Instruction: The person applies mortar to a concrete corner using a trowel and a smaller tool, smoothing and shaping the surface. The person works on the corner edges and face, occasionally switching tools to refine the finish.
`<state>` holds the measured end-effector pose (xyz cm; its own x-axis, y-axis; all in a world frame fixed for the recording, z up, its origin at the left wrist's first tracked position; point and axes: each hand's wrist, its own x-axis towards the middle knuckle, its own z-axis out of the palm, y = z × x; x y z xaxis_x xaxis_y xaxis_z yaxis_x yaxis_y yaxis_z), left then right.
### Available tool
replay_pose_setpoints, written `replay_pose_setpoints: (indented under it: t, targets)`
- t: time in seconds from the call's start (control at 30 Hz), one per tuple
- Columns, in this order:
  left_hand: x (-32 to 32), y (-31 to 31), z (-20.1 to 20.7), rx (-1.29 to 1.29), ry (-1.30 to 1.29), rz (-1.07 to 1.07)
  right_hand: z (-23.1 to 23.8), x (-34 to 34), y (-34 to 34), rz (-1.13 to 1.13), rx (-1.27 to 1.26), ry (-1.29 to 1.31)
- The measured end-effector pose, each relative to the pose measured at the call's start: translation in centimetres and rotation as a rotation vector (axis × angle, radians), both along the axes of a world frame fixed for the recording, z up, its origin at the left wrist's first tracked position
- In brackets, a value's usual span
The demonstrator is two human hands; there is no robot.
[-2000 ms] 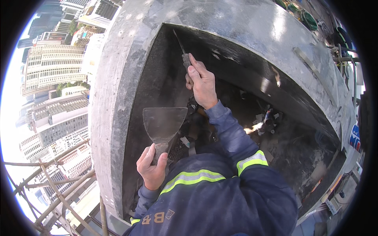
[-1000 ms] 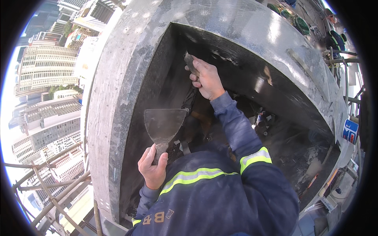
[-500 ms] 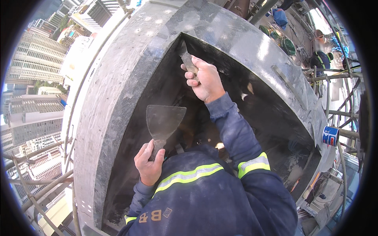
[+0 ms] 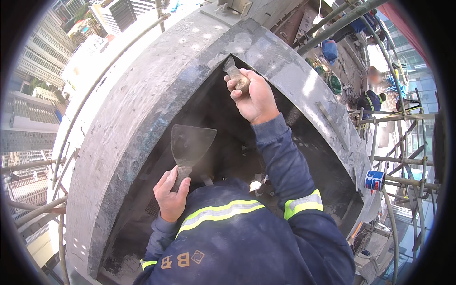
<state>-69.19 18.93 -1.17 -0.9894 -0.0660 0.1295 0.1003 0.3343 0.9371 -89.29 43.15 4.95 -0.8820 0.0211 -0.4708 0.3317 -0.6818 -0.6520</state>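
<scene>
My right hand (image 4: 259, 99) is closed round the worn handle of a narrow scraper (image 4: 239, 81). Its blade points up into the top corner of a dark triangular opening in a curved grey concrete structure (image 4: 137, 95). Lower and to the left, my left hand (image 4: 170, 197) grips the handle of a wide putty knife (image 4: 192, 143) between thumb and fingers. That broad, flared blade stands upright in front of the opening, apart from the concrete edge. Dust hazes the dark inside, so its depth is hard to make out.
A blue and white can (image 4: 374, 180) sits at the structure's right corner. Scaffold poles (image 4: 403, 118) run along the right, and a long rail (image 4: 102, 85) curves past on the left. A person (image 4: 371, 100) is at upper right. Tall buildings (image 4: 40, 59) lie far below at left.
The view has turned a little, shifting the structure's lower part and the can leftward. The narrow scraper has moved closer to the opening's top corner. Both hands keep hold of their tools.
</scene>
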Motion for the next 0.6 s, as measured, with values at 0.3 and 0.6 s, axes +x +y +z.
replay_pose_setpoints:
  t: [0.3, 0.6]
  targets:
    - [-0.1, 0.1, 0.1, 0.034, -0.017, 0.01, -0.3, 0.2, 1.8, 0.043, -0.016, 0.03]
    - [-0.3, 0.3, 0.2, 0.004, 0.07, 0.021, 1.5, 3.6, 7.8, 0.087, 0.331, 0.208]
